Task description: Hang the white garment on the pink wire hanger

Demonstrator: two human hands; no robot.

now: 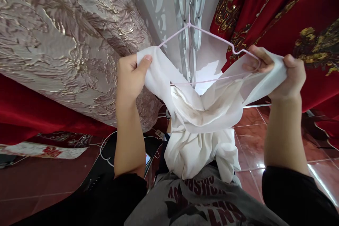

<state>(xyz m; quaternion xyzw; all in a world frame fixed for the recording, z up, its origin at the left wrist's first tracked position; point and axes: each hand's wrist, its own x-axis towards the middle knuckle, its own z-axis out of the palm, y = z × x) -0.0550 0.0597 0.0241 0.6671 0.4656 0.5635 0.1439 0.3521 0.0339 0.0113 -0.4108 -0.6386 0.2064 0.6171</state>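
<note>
A thin white garment point(201, 113) hangs in folds in front of me, stretched between both hands. My left hand point(131, 76) is closed on its left shoulder, thumb pressed on the cloth. My right hand point(280, 72) grips the right shoulder, with fingers tucked inside the fabric against the end of a pale pink wire hanger point(209, 35). The hanger's lower bar crosses behind the sheer cloth. Its hook rises toward white hooks on the wall. The garment's lower part bunches against my grey printed shirt point(201, 201).
A beige floral brocade fabric point(66, 42) hangs at the left. Red cloth with gold embroidery point(291, 17) hangs at the right. Below lie glossy red floor tiles point(251, 137), a white cable, a dark bag and a phone point(147, 159) near my left forearm.
</note>
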